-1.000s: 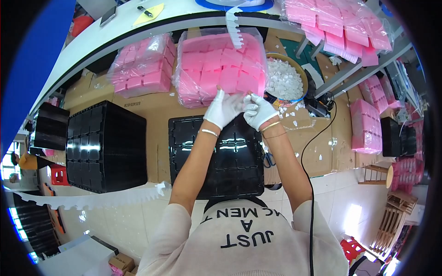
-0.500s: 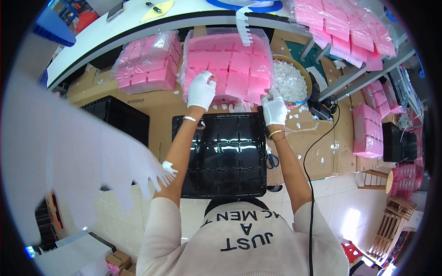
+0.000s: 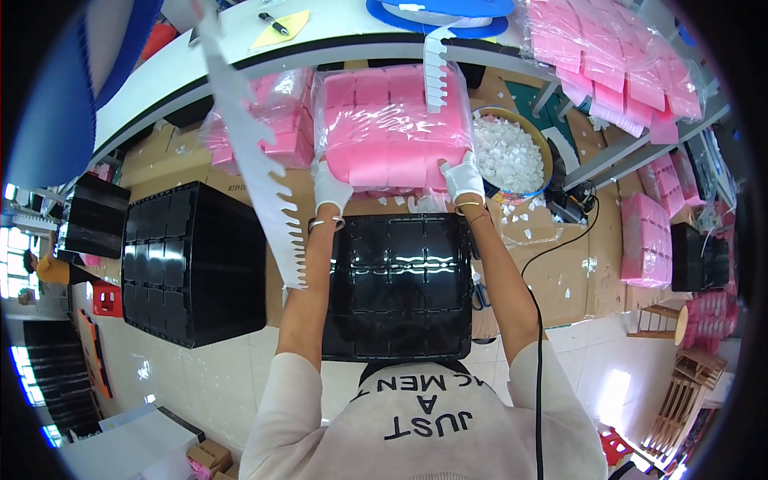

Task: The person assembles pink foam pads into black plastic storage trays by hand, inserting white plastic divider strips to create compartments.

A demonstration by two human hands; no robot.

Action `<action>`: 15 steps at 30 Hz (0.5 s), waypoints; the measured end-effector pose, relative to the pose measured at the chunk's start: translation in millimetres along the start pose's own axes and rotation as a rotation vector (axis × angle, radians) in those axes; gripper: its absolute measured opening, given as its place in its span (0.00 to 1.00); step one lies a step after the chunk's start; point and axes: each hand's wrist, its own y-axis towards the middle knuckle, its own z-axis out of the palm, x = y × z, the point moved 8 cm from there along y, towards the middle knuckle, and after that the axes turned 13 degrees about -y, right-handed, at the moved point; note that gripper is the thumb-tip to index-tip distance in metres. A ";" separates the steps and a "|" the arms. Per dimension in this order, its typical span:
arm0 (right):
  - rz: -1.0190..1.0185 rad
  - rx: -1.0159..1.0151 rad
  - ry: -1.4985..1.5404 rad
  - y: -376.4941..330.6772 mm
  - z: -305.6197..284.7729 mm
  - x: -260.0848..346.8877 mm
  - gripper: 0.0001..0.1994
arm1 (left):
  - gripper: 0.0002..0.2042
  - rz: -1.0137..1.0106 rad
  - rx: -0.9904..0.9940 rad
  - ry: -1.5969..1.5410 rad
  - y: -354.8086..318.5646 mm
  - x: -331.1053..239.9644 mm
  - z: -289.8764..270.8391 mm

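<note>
A large bundle of pink foam-like pieces in clear plastic point(image 3: 392, 108) sits on the cardboard-covered bench ahead of me. My left hand point(image 3: 331, 187), in a white glove with bare fingertips, grips its near left corner, fingers partly hidden by the bundle. At the near right corner my right hand point(image 3: 463, 178), gloved alike, holds the bundle with its bare thumb showing on the pink. Between my forearms and my body lies a black plastic tray point(image 3: 400, 288) with shallow moulded compartments.
A round tub of white scraps point(image 3: 510, 152) stands right of the bundle, blue scissors point(image 3: 480, 298) by the tray. Black stacked trays point(image 3: 196, 264) stand left. A toothed white strip point(image 3: 268, 176) hangs across the view near my left arm. A black cable point(image 3: 552, 252) runs over my right side.
My left hand has moved from the bundle's top to its near left corner, and my right hand has taken hold at the right corner. The foreground strip has swung, uncovering the stack at left.
</note>
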 end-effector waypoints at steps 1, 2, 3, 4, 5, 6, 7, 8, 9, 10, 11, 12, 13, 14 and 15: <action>0.074 0.112 0.080 -2.5 -0.6 5.9 0.43 | 0.34 -0.006 -0.007 0.005 1.8 0.5 -5.8; 0.173 0.133 0.189 -12.0 -21.4 18.5 0.43 | 0.36 0.039 -0.048 -0.082 -1.2 -8.3 -19.6; 0.187 0.120 0.184 -8.0 -28.8 9.4 0.43 | 0.38 0.103 -0.068 -0.190 -0.4 -32.9 -21.0; 0.194 0.074 0.161 -0.4 -36.3 -1.5 0.42 | 0.39 0.073 0.012 -0.261 -1.6 -56.0 -13.6; 0.181 0.035 0.146 5.4 -40.8 0.7 0.41 | 0.39 0.078 0.010 -0.262 1.3 -59.6 -14.1; 0.173 -0.036 0.129 9.1 -46.2 3.1 0.35 | 0.33 0.116 -0.040 -0.368 4.9 -65.0 -18.7; 0.177 -0.043 0.128 16.8 -44.3 -3.4 0.35 | 0.28 0.152 -0.085 -0.478 7.5 -69.3 -20.9; 0.100 0.043 0.081 27.3 -37.9 -4.5 0.32 | 0.28 0.157 -0.084 -0.482 11.7 -61.2 -22.0; 0.025 0.127 0.034 34.2 -30.4 -6.3 0.30 | 0.24 0.110 0.002 -0.458 17.1 -48.6 -18.7; 0.035 0.005 0.098 30.1 -35.8 -4.6 0.29 | 0.21 0.056 0.075 -0.424 20.9 -32.3 -19.8; 0.028 0.008 0.100 23.0 -39.5 -0.4 0.29 | 0.21 0.054 0.068 -0.420 20.9 -27.3 -25.2; 0.057 0.118 0.321 16.4 -35.8 0.9 0.28 | 0.19 0.102 0.014 -0.464 17.8 -25.0 -35.1; 0.101 0.220 0.537 11.7 -32.4 -4.3 0.28 | 0.17 0.152 -0.024 -0.516 13.9 -28.2 -38.4; -0.014 0.138 0.397 13.2 -40.9 -4.8 0.26 | 0.19 0.114 -0.012 -0.562 9.4 -25.0 -37.5; -0.007 0.135 0.395 9.1 -41.2 -9.7 0.26 | 0.19 0.113 -0.005 -0.565 2.3 -24.4 -36.1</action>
